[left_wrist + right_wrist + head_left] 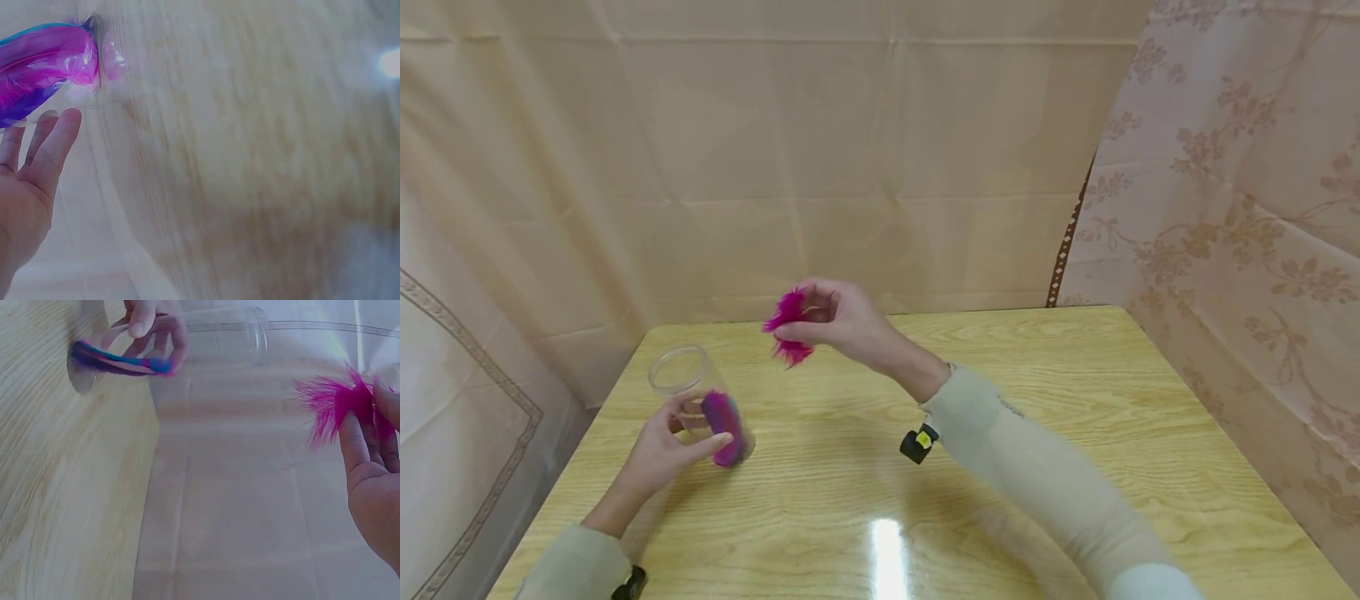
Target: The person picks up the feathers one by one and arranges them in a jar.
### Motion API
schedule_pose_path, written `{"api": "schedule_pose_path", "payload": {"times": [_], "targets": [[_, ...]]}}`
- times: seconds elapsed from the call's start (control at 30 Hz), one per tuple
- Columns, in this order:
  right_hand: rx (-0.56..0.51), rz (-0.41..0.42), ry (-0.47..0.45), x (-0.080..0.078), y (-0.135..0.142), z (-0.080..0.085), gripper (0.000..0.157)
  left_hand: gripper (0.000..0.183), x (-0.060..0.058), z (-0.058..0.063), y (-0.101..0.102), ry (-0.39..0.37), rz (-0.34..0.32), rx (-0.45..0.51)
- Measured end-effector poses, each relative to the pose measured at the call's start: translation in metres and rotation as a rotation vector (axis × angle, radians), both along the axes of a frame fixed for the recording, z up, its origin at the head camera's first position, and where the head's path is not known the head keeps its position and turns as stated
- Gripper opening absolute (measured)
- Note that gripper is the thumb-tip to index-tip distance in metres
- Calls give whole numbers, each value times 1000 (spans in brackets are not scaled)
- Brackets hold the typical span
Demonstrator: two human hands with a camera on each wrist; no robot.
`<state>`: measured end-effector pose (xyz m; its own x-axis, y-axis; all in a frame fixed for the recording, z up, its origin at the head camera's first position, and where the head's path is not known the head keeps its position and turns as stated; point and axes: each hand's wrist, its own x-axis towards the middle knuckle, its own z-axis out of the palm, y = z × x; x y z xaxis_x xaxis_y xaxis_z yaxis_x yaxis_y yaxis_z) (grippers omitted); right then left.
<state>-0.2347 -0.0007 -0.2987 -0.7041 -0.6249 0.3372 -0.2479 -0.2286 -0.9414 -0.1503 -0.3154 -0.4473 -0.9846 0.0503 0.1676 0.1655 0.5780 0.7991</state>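
On the left of the table, my left hand [658, 450] grips a clear cylindrical jar [681, 390] around its side, thumb in front. The jar's round mouth faces up. Purple, magenta and blue feathers [724, 429] lie inside toward its lower part, pressed along the wall; they also show as feathers [56, 59] in the left wrist view. My right hand [850, 325] is raised above the table, right of the jar's mouth and apart from it. Between thumb and fingers it pinches a fluffy magenta feather [328, 406]; whether this is one feather or several, I cannot tell.
The wood-grain table [1000, 400] reaches back to a hanging beige curtain [850, 150]. A flower-patterned curtain [1247, 208] hangs on the right, and a pale cloth [460, 417] on the left. Light reflects off the table near the front.
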Motion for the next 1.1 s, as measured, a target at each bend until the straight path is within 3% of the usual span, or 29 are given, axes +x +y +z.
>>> {"api": "schedule_pose_path", "payload": {"times": [0.37, 0.67, 1.1], "targets": [[68, 1, -67, 8, -20, 5, 28, 70, 1, 0, 0, -18, 2, 6], [97, -23, -51, 9, -27, 5, 25, 68, 1, 0, 1, 8, 3, 7], [13, -2, -31, 13, -59, 10, 15, 67, -1, -2, 1, 41, -7, 6]]}}
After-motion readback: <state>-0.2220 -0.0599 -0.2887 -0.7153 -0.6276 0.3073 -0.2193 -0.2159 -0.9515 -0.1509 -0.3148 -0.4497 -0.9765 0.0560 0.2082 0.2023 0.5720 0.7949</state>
